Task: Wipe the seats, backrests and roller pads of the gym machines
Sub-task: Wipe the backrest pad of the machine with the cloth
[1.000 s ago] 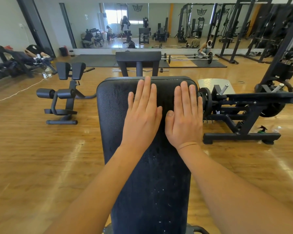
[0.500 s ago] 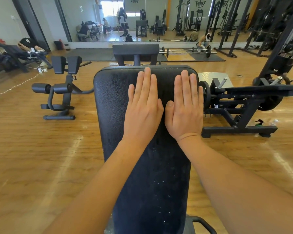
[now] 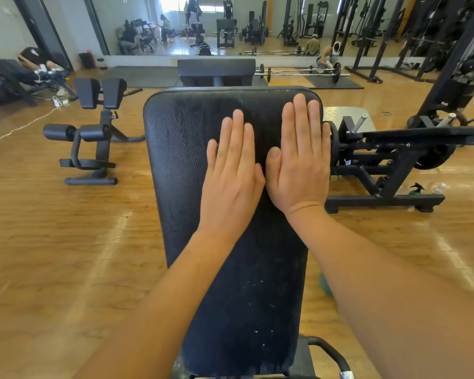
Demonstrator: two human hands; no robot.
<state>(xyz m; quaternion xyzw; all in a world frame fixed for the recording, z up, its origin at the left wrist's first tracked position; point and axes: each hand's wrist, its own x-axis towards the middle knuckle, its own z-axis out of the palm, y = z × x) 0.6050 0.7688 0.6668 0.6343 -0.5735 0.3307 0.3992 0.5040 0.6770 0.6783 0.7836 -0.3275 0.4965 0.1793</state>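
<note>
The black padded backrest (image 3: 181,160) stands in the centre of the view and slopes away from the person. The left hand (image 3: 231,170) lies flat on the upper half of the backrest, palm down, with the fingers straight and pressed together. The right hand (image 3: 298,162) lies flat just beside it, nearer the backrest's right edge, fingers likewise straight and together. The thumbs almost meet. A roller-pad machine (image 3: 91,132) stands left of the backrest; a plate-loaded machine (image 3: 389,160) stands right of it.

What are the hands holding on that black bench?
Nothing. The left hand and right hand both lie flat, fingers straight, on the black bench pad.
</note>
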